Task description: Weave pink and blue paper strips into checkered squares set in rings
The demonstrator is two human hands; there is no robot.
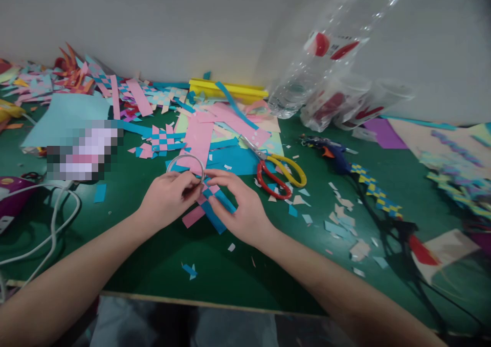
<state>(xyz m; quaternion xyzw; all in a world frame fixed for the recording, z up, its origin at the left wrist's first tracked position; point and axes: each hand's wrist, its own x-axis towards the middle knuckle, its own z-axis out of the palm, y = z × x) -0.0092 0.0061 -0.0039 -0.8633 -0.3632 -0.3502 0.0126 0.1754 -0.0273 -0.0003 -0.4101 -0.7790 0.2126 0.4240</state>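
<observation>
Woven paper (213, 216) slants bodyward and right, by the right hand's (247, 209) parted thumb; left hand (169, 196) pinches a pale ring (186, 156).

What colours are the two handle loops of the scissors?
The scissors have one red loop and one yellow loop, best seen in the head view.

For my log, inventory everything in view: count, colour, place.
table: one, green, beneath
wall: one, grey, behind
paper pieces: many, mixed colours, tabletop
woven pieces: several, mostly pink-blue, scattered
ring: one, whitish, centre
scissors: one, red-yellow handles, right of centre
bar: one, yellow, near wall
bottle: one, clear, near wall
cups: apparently two, clear, beside bottle
blurred object: one, pale, left
device: one, purple, left edge
cable: count unclear, white, left
tool: one, dark blue, right
left hand: one, bare, holding ring
right hand: one, bare, beside ring
</observation>
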